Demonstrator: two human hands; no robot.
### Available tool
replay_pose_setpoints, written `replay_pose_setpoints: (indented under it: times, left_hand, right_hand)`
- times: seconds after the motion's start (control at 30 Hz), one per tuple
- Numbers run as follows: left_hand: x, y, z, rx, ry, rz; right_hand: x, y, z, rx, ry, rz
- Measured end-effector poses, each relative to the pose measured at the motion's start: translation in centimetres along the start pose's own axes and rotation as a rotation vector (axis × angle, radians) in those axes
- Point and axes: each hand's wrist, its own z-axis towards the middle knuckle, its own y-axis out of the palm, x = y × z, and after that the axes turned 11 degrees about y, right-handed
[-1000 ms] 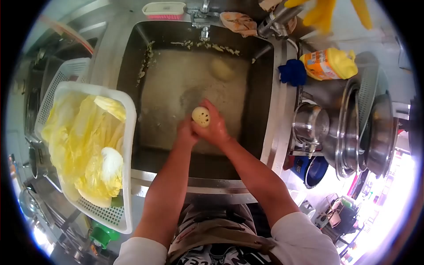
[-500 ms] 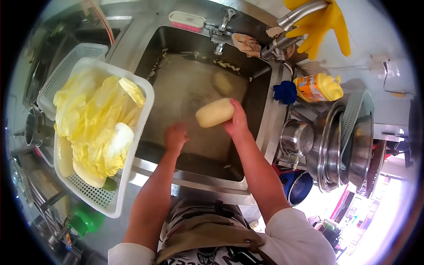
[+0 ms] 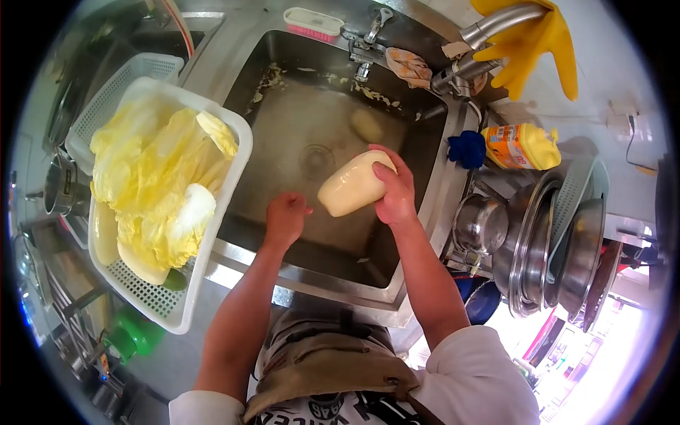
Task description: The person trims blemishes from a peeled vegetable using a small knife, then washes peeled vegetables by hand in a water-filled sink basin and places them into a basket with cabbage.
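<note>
Over the sink (image 3: 248,142), my right hand (image 3: 397,191) grips one end of a thick, pale yellow peeled root vegetable (image 3: 352,184), tilted in the air. Its exact kind I cannot make out. My left hand (image 3: 287,219) hovers to the left of it, not touching it, with curled fingers; whether something small is inside cannot be seen. Under the water lies another pale oval vegetable (image 3: 367,125). Left of the sink, a white plastic basket (image 3: 244,152) holds yellow napa cabbage leaves (image 3: 145,170) and pale vegetable pieces (image 3: 142,265).
Vegetable scraps (image 3: 375,95) float near the tap (image 3: 363,60). A scrub brush (image 3: 314,23) and an orange-patterned cloth (image 3: 409,67) lie on the rim. At right are a yellow bottle (image 3: 520,146), steel bowls (image 3: 528,241) and a hanging yellow glove (image 3: 542,49).
The root vegetable is tilted more steeply, and my right thumb now lies over its top. My left hand stays curled nearby. The view has shifted slightly.
</note>
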Motion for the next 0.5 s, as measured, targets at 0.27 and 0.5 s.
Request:
replay_pose_setpoints:
  times: [0.27, 0.5]
  left_hand:
    - [0.3, -0.1, 0.2, -0.053, 0.130, 0.230]
    - [9.8, -0.6, 0.5, -0.142, -0.021, -0.389]
  right_hand:
    - [-2.7, 2.3, -1.0, -0.080, -0.082, -0.099]
    - [-1.9, 1.9, -0.1, -0.091, 0.155, -0.093]
